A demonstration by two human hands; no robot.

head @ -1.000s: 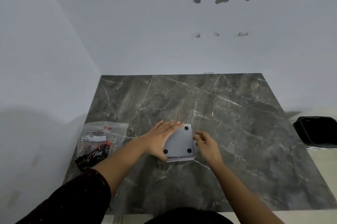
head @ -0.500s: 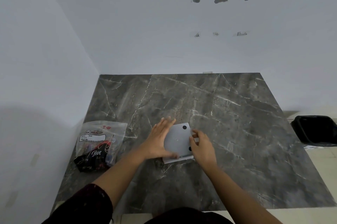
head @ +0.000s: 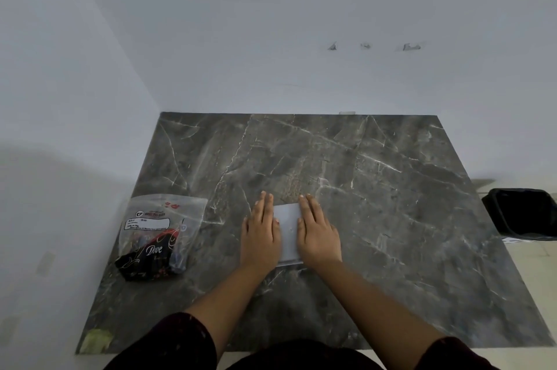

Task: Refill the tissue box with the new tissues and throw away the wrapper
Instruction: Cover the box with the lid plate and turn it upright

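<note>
A pale grey square tissue box [head: 288, 231] lies upside down on the dark marble table [head: 391, 219], near its middle. My left hand [head: 260, 234] lies flat on the box's left side with its fingers stretched forward. My right hand [head: 318, 234] lies flat on the box's right side. Only a strip of the box's underside shows between the two hands. A clear plastic wrapper [head: 159, 234] with dark printed contents lies at the table's left edge, apart from both hands.
A black bin [head: 524, 213] stands on the floor to the right of the table. White walls close the table's back and left sides. A yellowish scrap [head: 96, 342] lies at the table's near left corner.
Both hands have spread flat over the box. The right hand moved from the box's right edge onto its top, covering the black feet dots seen earlier.
</note>
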